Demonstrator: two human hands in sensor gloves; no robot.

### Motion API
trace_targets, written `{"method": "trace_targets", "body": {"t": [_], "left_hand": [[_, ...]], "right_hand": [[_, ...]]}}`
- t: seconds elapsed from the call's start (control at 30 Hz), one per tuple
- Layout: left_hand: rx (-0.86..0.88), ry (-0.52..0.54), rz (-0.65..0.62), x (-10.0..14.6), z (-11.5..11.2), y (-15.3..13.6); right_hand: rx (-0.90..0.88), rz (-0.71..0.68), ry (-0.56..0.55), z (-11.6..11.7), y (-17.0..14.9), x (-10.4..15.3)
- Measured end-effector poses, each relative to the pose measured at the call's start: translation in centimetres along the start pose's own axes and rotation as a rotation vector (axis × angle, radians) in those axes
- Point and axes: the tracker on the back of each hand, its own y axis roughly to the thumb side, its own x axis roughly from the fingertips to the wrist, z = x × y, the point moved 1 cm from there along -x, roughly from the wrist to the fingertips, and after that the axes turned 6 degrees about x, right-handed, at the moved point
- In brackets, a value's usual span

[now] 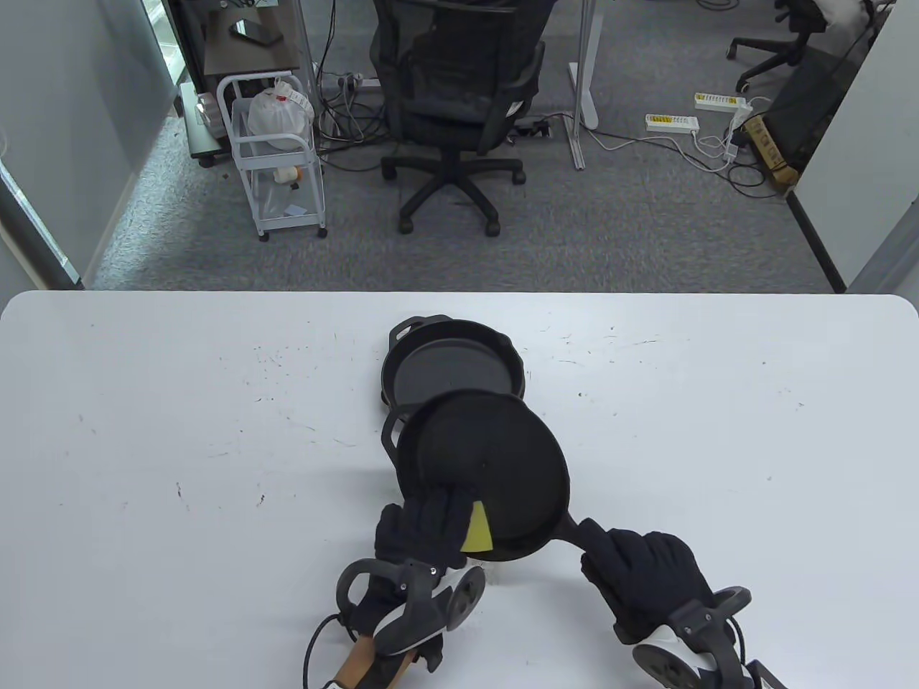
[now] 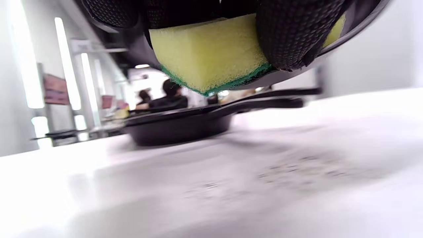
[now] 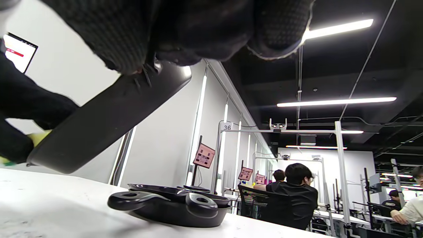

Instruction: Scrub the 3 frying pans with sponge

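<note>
Right hand [image 1: 646, 574] grips the raised pan [image 1: 482, 474] by its handle; left hand [image 1: 423, 527] pinches the sponge [image 1: 477, 535] against the near rim. Advise keeping the pan steady and scrubbing with full strokes.

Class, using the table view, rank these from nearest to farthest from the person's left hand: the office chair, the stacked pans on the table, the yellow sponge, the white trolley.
1. Yellow sponge: held in the left hand, against the raised pan.
2. Stacked pans: on the table, just beyond the hand.
3. White trolley and office chair: on the floor past the table, trolley left, chair centre; too close to call.
</note>
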Motion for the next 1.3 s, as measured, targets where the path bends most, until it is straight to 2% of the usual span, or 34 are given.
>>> {"method": "trace_targets", "body": {"t": [0.07,0.17,0.23,0.33,0.47,0.53,0.67,0.8,0.87,0.97,1.1,1.2,1.3], "left_hand": [[0.022,0.077,-0.048,0.3,0.6,0.7],[-0.004,0.181,-0.024,0.7,1.7,0.8],[-0.066,0.266,0.049,0.9,2.4,0.1],[-0.142,0.303,0.184,0.9,2.9,-2.1],[-0.172,0.200,0.278,0.7,2.1,-4.3],[-0.149,0.136,0.253,0.5,1.6,-4.3],[-0.112,0.033,0.130,0.0,0.7,-2.2],[-0.016,0.096,-0.011,0.3,1.0,0.0],[0.008,0.158,-0.031,0.6,1.5,0.6],[-0.054,0.249,0.027,1.0,2.5,0.1],[-0.097,0.275,0.168,1.1,2.9,-2.3],[-0.121,0.221,0.269,1.0,2.5,-4.5],[-0.122,0.162,0.258,0.7,1.8,-4.8]], "right_hand": [[-0.009,-0.032,0.000,0.0,0.5,0.0],[-0.009,-0.119,-0.002,0.0,1.8,0.0],[0.043,-0.193,-0.027,-0.3,2.9,0.1],[0.080,-0.252,-0.034,-0.5,3.6,0.3],[0.076,-0.166,-0.038,-0.7,2.3,0.1],[0.076,-0.076,-0.045,-0.8,1.2,0.1],[0.042,0.021,-0.021,-0.5,-0.1,0.0],[0.004,-0.020,0.004,-0.1,0.5,-0.2],[0.000,-0.071,0.010,0.0,1.5,-0.3],[0.041,-0.172,0.007,0.0,3.1,-0.1],[0.155,-0.251,-0.025,-0.3,4.3,0.4],[0.178,-0.224,-0.060,-0.8,3.7,0.5],[0.175,-0.138,-0.069,-1.2,2.4,0.3]]}}
